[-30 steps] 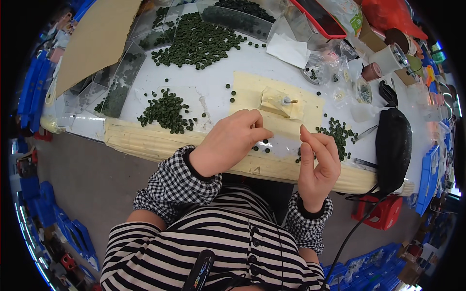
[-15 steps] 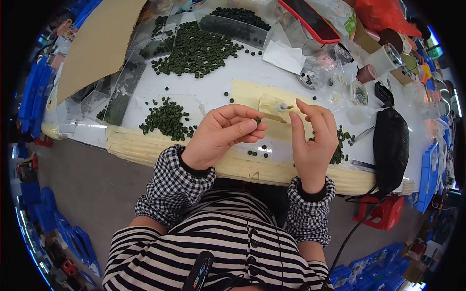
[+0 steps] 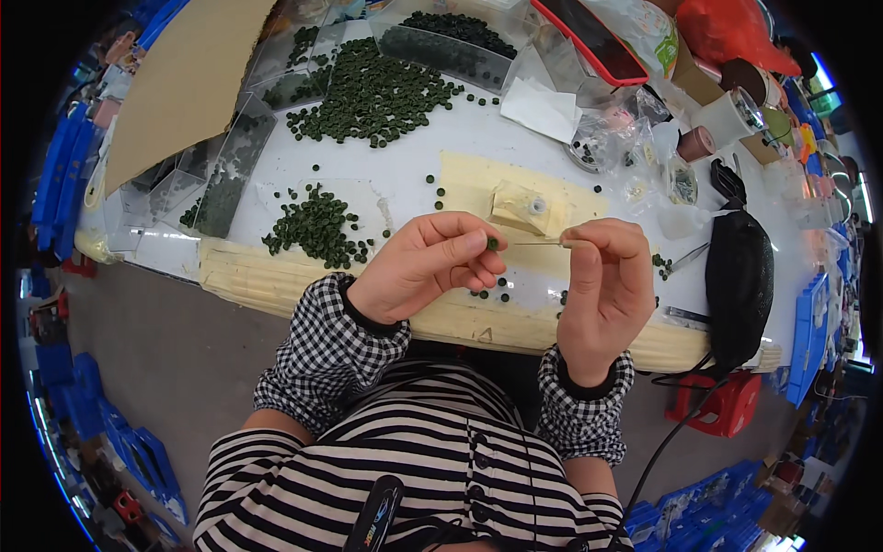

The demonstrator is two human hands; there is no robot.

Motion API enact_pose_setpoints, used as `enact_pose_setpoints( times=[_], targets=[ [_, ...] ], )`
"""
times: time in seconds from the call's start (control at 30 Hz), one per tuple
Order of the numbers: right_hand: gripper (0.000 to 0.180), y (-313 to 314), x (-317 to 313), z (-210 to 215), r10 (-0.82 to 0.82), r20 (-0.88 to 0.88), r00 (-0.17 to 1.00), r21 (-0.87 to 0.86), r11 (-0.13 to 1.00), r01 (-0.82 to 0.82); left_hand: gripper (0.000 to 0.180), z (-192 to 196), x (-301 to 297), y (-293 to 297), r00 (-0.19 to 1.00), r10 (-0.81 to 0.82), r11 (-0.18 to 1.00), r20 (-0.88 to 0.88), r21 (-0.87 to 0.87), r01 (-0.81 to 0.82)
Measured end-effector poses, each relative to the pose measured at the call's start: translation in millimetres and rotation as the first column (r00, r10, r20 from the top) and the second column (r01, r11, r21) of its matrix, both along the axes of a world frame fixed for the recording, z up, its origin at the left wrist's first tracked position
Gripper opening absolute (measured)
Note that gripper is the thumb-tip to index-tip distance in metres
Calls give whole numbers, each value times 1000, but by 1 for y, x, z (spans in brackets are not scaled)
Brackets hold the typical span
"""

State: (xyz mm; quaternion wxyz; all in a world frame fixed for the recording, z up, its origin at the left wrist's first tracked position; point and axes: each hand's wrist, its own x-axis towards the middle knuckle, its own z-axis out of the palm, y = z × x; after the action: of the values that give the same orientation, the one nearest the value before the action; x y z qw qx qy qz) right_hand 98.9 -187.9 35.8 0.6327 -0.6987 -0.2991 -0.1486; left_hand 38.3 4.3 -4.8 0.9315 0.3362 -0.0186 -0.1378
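Observation:
Between the thumb and fingertips of my left hand [image 3: 418, 269] is a small dark green round piece [image 3: 493, 244], like a little bead. My right hand [image 3: 602, 290] pinches a thin needle-like rod [image 3: 533, 244] by its end. The rod lies level, its tip pointing left at the green piece; whether the two touch is too fine to tell. Just beyond both hands sits a block wrapped in cream tape [image 3: 510, 208], with a whitish socket [image 3: 537, 206] on it. A few loose green pieces [image 3: 504, 282] lie below my left fingers.
Heaps of green pieces [image 3: 317, 225] lie left and farther back [image 3: 372, 97], beside clear trays [image 3: 441, 51]. A cardboard sheet [image 3: 184, 83] leans at far left. White tissue [image 3: 541, 109], a red-framed phone [image 3: 598, 41], tweezers [image 3: 690, 257] and a black pouch [image 3: 740, 285] surround the right side.
My right hand has closed on the thin rod and moved down and toward me. The brass-coloured end that stuck out of the socket no longer shows there. My left hand dropped slightly.

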Motion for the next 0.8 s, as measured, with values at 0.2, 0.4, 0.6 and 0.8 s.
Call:
enact_pose_setpoints(
  times=[0.2, 0.4, 0.6, 0.8],
  targets=[
    [12, 9, -8, 2, 236, -189, 953, 113, 969, -218, 26, 3, -1, -1, 998, -61, 997, 15, 57, 60],
    [16, 8, -9, 3, 249, -229, 941, 65, 968, -241, 25, 3, -2, -1, 998, -63, 997, 29, 49, 61],
    [12, 9, -9, 0, 256, -239, 937, 120, 965, -233, 25, 3, -1, -1, 997, -70, 997, 31, 40, 69],
    [11, 10, -10, 1, 258, -235, 937, 152, 962, -227, 25, 3, -1, -1, 997, -68, 997, 35, 40, 67]
  ],
)
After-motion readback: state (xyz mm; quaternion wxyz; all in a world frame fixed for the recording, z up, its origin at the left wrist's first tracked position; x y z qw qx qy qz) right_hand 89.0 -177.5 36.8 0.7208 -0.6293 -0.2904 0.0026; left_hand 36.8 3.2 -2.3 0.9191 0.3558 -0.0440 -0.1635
